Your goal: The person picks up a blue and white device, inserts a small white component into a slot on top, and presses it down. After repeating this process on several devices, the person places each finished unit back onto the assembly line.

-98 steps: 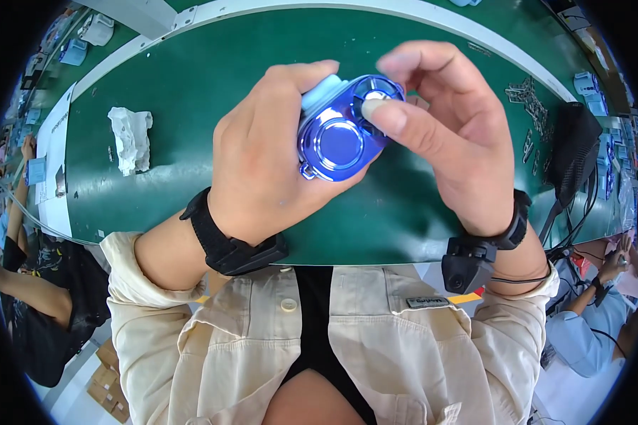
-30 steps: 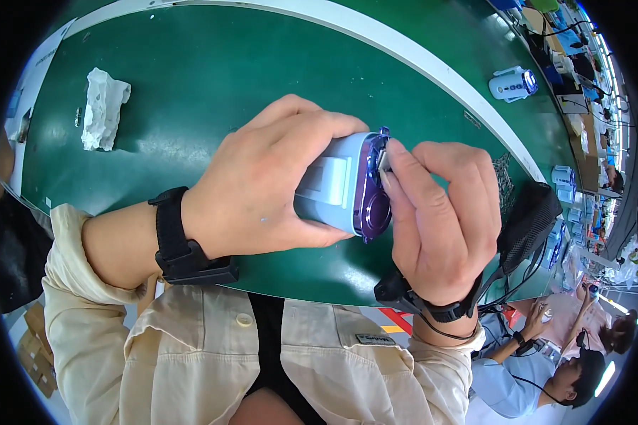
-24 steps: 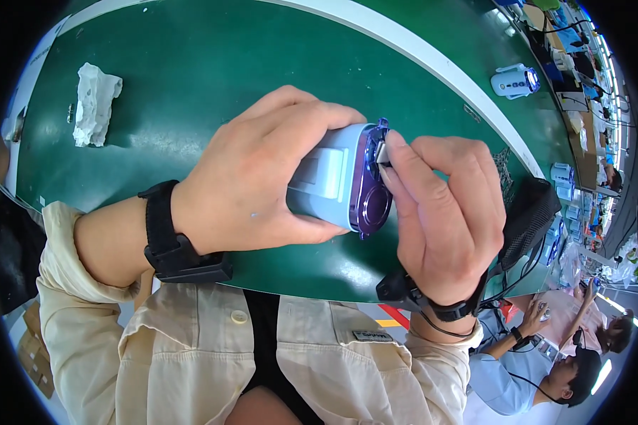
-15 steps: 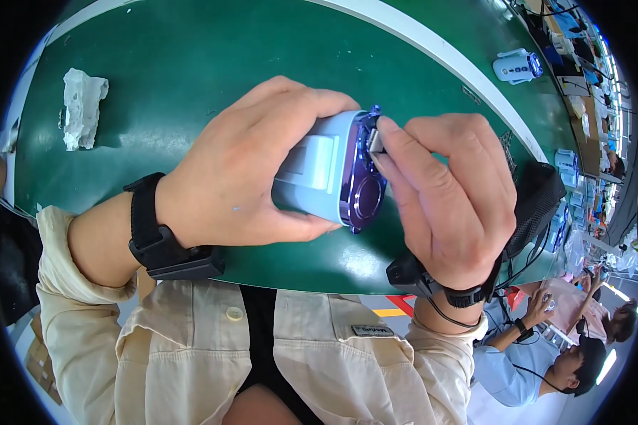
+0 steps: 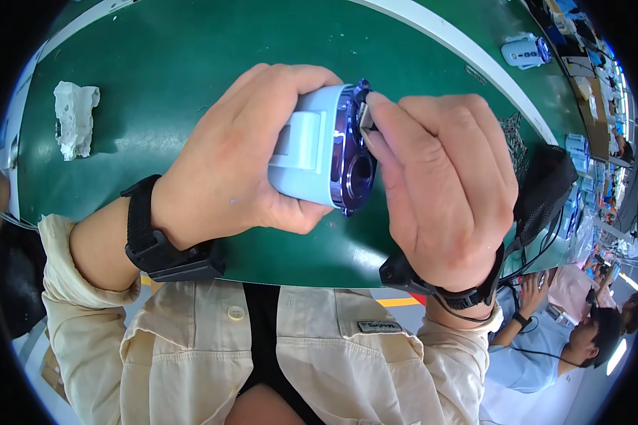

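Note:
A light-blue handheld device (image 5: 306, 150) with a glossy purple end face (image 5: 352, 159) lies across the grip of my left hand (image 5: 237, 152). The fingers wrap over its far side and the thumb presses the near side. A round, lens-like part (image 5: 360, 177) sits on the purple end, turned to the right. My right hand (image 5: 450, 184) is closed in a pinch on a small silvery metal piece (image 5: 366, 117), held against the far part of that end face. Whether the piece is seated in the device or only touches it, I cannot tell.
Crumpled white plastic wrapping (image 5: 76, 120) rests on the green table (image 5: 156, 64) at the left. A similar blue device (image 5: 525, 52) lies at the far right, with several more along the right side. Beside my right wrist is a black mesh pouch (image 5: 542, 195). Co-workers (image 5: 556, 347) sit at right.
Both hands and the device have shifted slightly away from me and to the left. My right hand still pinches the metal piece at the purple end.

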`<state>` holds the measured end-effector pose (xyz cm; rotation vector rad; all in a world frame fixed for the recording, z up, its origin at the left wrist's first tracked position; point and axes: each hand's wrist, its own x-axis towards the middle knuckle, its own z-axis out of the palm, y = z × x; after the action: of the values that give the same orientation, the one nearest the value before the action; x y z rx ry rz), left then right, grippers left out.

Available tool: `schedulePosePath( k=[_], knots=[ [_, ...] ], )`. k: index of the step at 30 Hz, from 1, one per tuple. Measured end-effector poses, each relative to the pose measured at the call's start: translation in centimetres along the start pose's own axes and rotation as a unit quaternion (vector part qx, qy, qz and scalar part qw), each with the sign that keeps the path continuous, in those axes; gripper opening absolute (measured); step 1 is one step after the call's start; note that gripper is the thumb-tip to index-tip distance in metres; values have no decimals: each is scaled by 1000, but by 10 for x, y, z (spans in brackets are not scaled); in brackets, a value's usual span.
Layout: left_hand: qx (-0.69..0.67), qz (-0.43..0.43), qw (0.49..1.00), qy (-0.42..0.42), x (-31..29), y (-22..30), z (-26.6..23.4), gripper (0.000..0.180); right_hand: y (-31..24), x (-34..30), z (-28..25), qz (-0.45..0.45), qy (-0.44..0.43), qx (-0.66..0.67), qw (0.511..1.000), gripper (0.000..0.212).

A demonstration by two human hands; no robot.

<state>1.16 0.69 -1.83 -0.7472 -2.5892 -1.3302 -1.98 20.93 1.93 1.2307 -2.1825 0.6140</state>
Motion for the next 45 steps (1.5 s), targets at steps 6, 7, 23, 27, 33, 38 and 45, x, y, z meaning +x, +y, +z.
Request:
schedulePosePath(
  k=[6, 7, 23, 27, 33, 38, 45],
  knots=[
    [-51, -14, 998, -23, 1, -8, -2, 93, 13, -3, 12, -83, 63, -35, 994, 34],
    [-61, -20, 998, -25, 0, -8, -2, 97, 8, 0, 13, -72, 68, -34, 994, 34],
    [-249, -45, 967, -7, -6, -19, 2, 100, -16, 17, -1, 135, -35, 168, 976, 27],
    [-102, -25, 994, -43, 0, -12, -3, 102, -13, 15, -6, 165, -62, 214, 961, 25],
    [-131, 54, 989, -53, 1, -14, -7, 102, 3, -2, -11, 269, -19, 424, 864, 27],
    [-199, 11, 978, -55, -6, -13, 3, 96, -10, -6, 3, 396, -9, 629, 669, 40],
    [-191, 73, 976, -73, 0, -17, 3, 96, -7, -12, 15, 289, -73, 569, 766, 45]
  ],
)
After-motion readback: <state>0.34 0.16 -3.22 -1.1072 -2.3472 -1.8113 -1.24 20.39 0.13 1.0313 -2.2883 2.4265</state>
